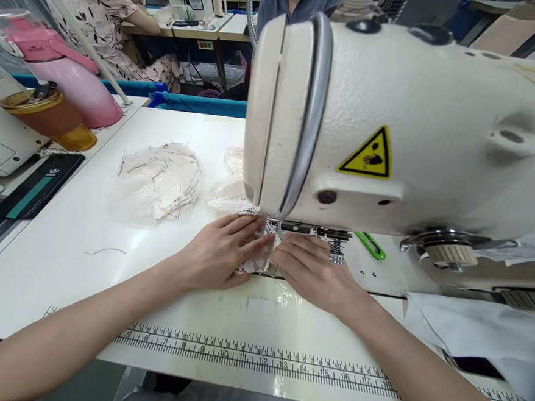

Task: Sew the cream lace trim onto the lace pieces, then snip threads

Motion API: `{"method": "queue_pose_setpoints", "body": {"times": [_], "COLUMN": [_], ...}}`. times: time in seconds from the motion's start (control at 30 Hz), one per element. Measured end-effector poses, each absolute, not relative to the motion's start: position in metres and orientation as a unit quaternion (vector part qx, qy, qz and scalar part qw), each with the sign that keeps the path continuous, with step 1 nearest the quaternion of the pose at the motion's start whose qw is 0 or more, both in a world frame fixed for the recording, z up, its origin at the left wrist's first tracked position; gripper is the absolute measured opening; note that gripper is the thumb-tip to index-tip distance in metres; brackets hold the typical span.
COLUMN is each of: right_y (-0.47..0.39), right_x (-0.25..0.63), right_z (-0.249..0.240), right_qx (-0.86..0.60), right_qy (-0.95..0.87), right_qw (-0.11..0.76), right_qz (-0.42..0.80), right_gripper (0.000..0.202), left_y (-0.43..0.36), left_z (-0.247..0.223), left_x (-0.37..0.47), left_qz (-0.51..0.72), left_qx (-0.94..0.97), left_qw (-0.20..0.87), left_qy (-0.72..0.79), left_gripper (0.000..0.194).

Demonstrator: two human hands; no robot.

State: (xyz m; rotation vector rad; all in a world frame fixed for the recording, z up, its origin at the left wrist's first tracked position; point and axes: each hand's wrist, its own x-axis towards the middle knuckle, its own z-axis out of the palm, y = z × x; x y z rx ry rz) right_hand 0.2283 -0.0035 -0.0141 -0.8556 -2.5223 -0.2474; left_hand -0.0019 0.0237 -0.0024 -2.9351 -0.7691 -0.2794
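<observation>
A white lace piece (254, 262) lies under the head of a sewing machine (291, 123). My left hand (222, 249) rests flat on the lace, its fingers stretched forward and apart. Just right of the presser foot, my right hand (313, 268) has its fingers bent and pressed together at the lace's edge. The machine head and my fingers hide much of the stitching area. More lace (229, 192) spreads behind my left hand. Further left on the table sits a pile of sheer lace pieces (161, 181) with loose threads.
Behind my right hand lies a green thread cutter (370, 245). A pink bottle (74, 77), an amber cup (53, 115) and a black phone-like case (39, 186) stand or lie at left. White cloth (464, 330) covers the right side. A printed ruler (238, 352) runs along the front edge. Two people sit beyond.
</observation>
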Motion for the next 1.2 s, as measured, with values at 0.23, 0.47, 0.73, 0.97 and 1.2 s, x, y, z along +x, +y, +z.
{"method": "queue_pose_setpoints", "body": {"times": [0.23,0.47,0.73,0.97,1.2], "right_y": [-0.003,-0.003,-0.003,-0.005,-0.003], "right_x": [0.231,0.230,0.230,0.224,0.224], "right_z": [-0.010,-0.002,-0.013,-0.020,-0.021], "right_qx": [-0.325,-0.370,-0.318,-0.336,-0.348], "right_qy": [-0.909,-0.887,-0.910,-0.903,-0.898], "right_qw": [0.235,0.242,0.260,0.260,0.265], "right_qz": [-0.111,-0.132,-0.058,-0.064,-0.050], "right_gripper": [0.012,0.007,0.017,0.020,0.020], "left_y": [0.024,0.024,0.026,0.027,0.029], "left_z": [-0.002,-0.005,-0.007,-0.006,-0.006], "left_x": [0.001,0.002,0.000,0.001,0.001], "left_qz": [-0.083,-0.099,-0.178,-0.185,-0.177], "left_qx": [-0.962,-0.961,-0.963,-0.956,-0.953], "left_qw": [0.055,0.055,0.046,0.053,0.061], "left_qy": [-0.256,-0.253,-0.195,-0.222,-0.239], "left_gripper": [0.058,0.056,0.027,0.020,0.023]}}
